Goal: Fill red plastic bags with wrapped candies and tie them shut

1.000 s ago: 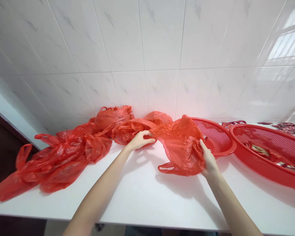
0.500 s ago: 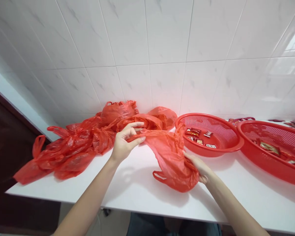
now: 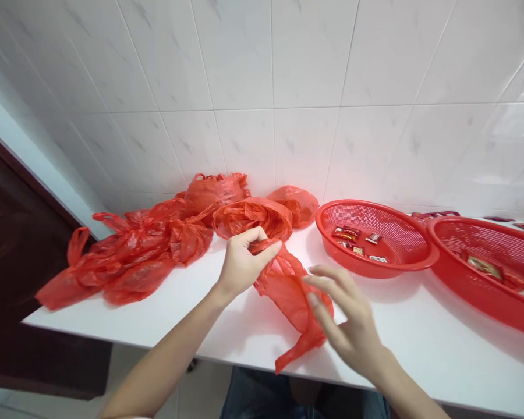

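Note:
My left hand (image 3: 243, 262) pinches the top of a thin red plastic bag (image 3: 288, 297) and holds it just above the white counter (image 3: 227, 326). The bag hangs down crumpled, its tail reaching the counter's front edge. Beside the bag's lower part hovers my right hand (image 3: 344, 317), fingers spread, slightly blurred, holding nothing. Behind my left hand lies another open red bag (image 3: 253, 216).
A heap of red plastic bags (image 3: 131, 256) covers the counter's left side against the tiled wall. A small red mesh basket (image 3: 375, 244) with a few wrapped sweets stands to the right. A larger red basket (image 3: 493, 267) sits at the far right.
My right hand has let go of the bag and drawn back towards me with open fingers. The bag has collapsed and now hangs only from my left hand.

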The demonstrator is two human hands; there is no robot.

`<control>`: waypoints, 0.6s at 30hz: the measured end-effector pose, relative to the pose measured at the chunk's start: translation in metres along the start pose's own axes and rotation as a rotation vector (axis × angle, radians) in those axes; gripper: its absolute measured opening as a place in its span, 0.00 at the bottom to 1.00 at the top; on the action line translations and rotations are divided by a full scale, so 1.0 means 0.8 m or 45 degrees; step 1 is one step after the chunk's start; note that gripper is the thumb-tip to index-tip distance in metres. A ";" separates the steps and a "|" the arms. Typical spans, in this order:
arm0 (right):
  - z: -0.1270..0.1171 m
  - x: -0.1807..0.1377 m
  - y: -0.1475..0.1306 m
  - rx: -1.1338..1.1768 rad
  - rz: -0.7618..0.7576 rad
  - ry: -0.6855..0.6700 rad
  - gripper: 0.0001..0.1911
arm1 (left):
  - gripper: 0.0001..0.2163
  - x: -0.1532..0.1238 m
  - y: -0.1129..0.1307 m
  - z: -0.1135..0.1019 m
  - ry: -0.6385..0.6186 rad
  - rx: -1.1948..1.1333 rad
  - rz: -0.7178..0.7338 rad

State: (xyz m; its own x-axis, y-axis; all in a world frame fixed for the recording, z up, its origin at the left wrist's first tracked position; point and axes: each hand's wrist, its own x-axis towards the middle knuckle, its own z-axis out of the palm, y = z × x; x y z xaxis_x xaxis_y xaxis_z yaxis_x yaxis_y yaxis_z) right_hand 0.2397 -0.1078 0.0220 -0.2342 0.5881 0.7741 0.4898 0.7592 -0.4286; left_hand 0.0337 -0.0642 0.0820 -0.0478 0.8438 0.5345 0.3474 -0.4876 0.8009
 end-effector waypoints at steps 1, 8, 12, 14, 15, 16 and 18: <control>0.009 0.000 -0.007 -0.143 -0.047 -0.065 0.12 | 0.18 0.000 0.004 0.004 -0.030 -0.045 -0.033; 0.022 0.017 0.034 -0.909 0.668 -0.729 0.11 | 0.22 0.000 0.008 -0.014 -0.171 -0.436 -0.414; -0.004 0.026 0.055 -0.670 0.826 -0.851 0.15 | 0.17 0.002 -0.004 -0.037 -0.098 -0.187 -0.348; -0.012 0.028 0.057 -0.485 0.767 -0.781 0.25 | 0.12 -0.001 0.000 -0.041 0.047 0.171 -0.120; -0.014 0.029 0.057 -0.412 0.744 -0.743 0.28 | 0.12 -0.005 0.005 -0.040 0.119 0.367 0.039; -0.015 0.030 0.056 -0.358 0.734 -0.712 0.29 | 0.12 -0.009 0.012 -0.038 0.156 0.550 0.224; -0.015 0.034 0.052 -0.288 0.735 -0.677 0.27 | 0.10 -0.022 0.027 -0.027 0.053 0.806 0.639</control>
State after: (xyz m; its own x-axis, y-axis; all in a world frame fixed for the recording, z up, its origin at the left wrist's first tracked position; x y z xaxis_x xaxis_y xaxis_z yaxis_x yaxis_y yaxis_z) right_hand 0.2635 -0.0637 0.0305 -0.2325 0.9663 0.1107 0.7996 0.2547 -0.5439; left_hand 0.0219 -0.0943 0.0959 0.2239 0.5430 0.8093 0.8007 -0.5759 0.1649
